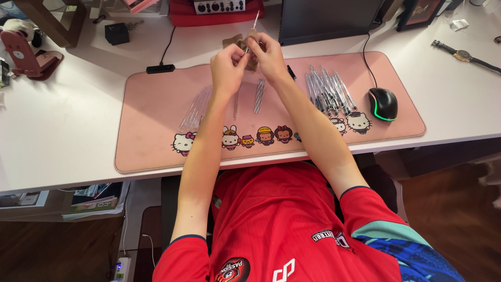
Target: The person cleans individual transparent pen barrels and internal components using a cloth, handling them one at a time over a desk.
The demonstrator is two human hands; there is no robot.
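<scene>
On the pink desk mat, near its front edge, bare room lies between the forearms. Farther in, clear pen barrels lie left, thin refills centre, assembled pens right, apparently sorted. Beyond, the left hand and right hand pinch one pen together above the surface.

Matt pink desk mat, clear plastic pens

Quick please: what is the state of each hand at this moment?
Left hand: fingers closed, pinching the lower end of the thin clear pen part.
Right hand: fingers closed on the same pen part, above the pink desk mat.
</scene>
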